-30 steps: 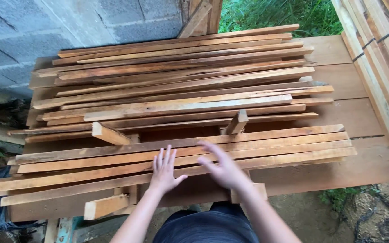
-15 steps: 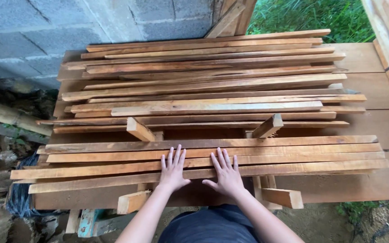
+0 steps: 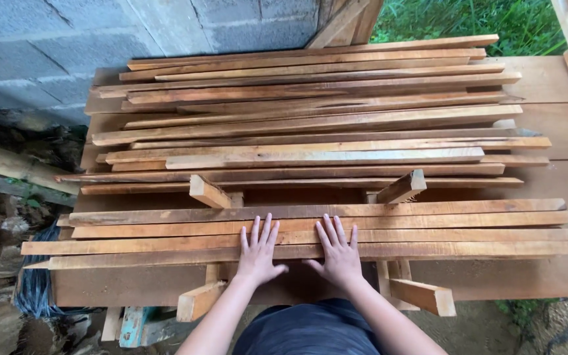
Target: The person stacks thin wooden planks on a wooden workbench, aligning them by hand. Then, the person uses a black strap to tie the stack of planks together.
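Bare forearms, no sleeves — dark navy garment [image 3: 310,329] below

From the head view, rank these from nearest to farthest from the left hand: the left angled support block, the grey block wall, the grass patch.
1. Left angled support block, just above-left of the left hand.
2. Grey block wall, far upper left.
3. Grass patch, far upper right.
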